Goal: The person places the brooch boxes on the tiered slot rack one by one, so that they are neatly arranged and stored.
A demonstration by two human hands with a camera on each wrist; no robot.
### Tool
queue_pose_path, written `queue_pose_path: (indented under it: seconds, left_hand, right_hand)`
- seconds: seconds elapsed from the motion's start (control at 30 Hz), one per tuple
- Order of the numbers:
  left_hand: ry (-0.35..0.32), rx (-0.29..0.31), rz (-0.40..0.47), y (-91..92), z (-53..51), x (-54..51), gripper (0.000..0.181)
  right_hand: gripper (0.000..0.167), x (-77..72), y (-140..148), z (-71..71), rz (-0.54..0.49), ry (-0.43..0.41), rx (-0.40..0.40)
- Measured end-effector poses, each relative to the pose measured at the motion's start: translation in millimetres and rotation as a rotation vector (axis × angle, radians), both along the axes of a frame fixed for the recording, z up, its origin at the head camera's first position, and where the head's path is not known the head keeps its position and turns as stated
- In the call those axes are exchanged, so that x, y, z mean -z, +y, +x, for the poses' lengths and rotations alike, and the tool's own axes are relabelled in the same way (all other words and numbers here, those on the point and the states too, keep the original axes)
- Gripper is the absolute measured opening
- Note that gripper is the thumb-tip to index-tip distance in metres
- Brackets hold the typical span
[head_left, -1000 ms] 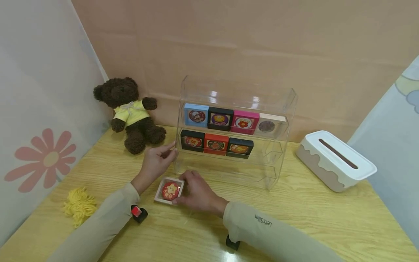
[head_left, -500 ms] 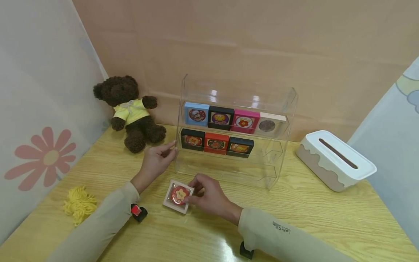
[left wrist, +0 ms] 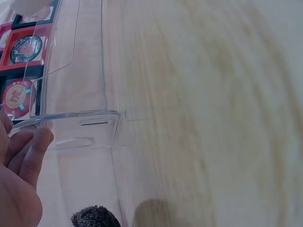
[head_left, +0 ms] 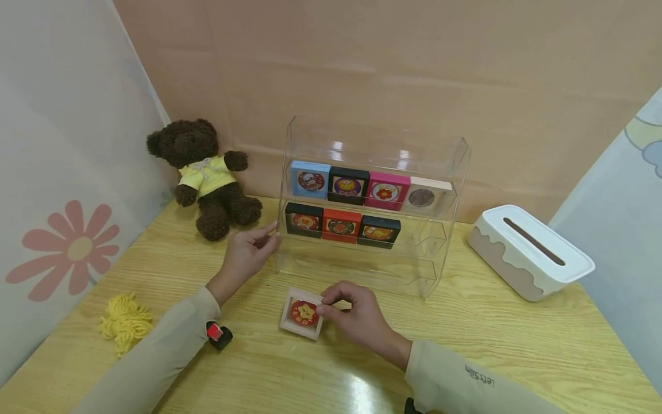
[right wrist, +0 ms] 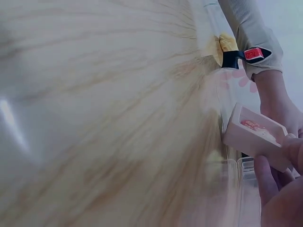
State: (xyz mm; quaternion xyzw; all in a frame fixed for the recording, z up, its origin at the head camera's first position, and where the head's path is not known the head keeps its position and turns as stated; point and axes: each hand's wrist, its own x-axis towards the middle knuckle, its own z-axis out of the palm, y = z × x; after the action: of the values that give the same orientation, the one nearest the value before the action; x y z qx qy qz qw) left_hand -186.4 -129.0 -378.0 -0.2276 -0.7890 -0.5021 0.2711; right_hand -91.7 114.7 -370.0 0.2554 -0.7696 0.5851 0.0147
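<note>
My left hand (head_left: pixel 245 261) pinches the left side edge of a clear acrylic display rack (head_left: pixel 362 265), fingers and thumb on either side; in the left wrist view those fingers (left wrist: pixel 33 158) lie at the panel's edge. Between thumb and fingers of my right hand (head_left: pixel 362 319) is the right side of a small pale square frame (head_left: pixel 302 313) with a red round star badge, in front of the rack. The right wrist view shows this frame (right wrist: pixel 253 137) tilted. Blue, black, pink and pale frames (head_left: pixel 384 191) fill the middle tier; black and red frames (head_left: pixel 342 226) occupy the lower one.
A brown teddy bear (head_left: pixel 212 184) in a yellow shirt sits behind and left of the rack. Yellow yarn (head_left: pixel 126 324) lies at the table's left. To the right stands a white and beige tissue box (head_left: pixel 527 253). The wooden table (head_left: pixel 507 345) extends across the foreground.
My right hand has moved to the right with the pale star frame, which has turned slightly. My left hand has stayed at the rack's left edge.
</note>
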Motion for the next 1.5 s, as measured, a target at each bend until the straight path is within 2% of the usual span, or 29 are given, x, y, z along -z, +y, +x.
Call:
queue_pose_path:
  seconds: [0.1, 0.2, 0.3, 0.47, 0.67, 1.0, 1.3, 1.5]
  left_hand:
    - [-0.010, -0.008, -0.003, 0.1, 0.6, 0.0, 0.025]
    - [-0.013, -0.008, -0.005, 1.5, 2.9, -3.0, 0.025]
    - [-0.016, -0.005, -0.011, 5.1, 9.8, -12.7, 0.025]
    - [-0.037, -0.005, -0.023, 10.1, 21.7, -28.3, 0.024]
    - [-0.056, 0.005, -0.010, 10.4, 22.9, -29.1, 0.025]
    - [-0.069, -0.011, -0.024, 10.4, 22.3, -28.7, 0.025]
    - [-0.099, 0.006, -0.007, 11.1, 24.3, -32.1, 0.025]
    - [-0.078, 0.006, -0.005, 12.0, 24.0, -31.7, 0.025]
  right_hand:
    - [0.010, -2.0, 6.8, 2.1, -0.010, -0.028, 0.016]
    - [0.013, 6.2, 13.8, -1.6, -0.013, -0.048, 0.051]
    - [0.017, 12.8, 19.4, -4.9, -0.023, -0.041, 0.065]
    - [0.010, 14.6, 26.8, -5.2, -0.047, -0.028, 0.039]
    - [0.007, 11.1, 38.9, -6.5, -0.069, -0.060, 0.052]
    - [0.007, 0.4, 64.9, -12.3, -0.056, -0.023, 0.149]
    - [0.005, -14.5, 90.7, -18.8, -0.099, 0.019, 0.235]
    - [0.005, -20.9, 106.5, -21.1, -0.053, 0.058, 0.291]
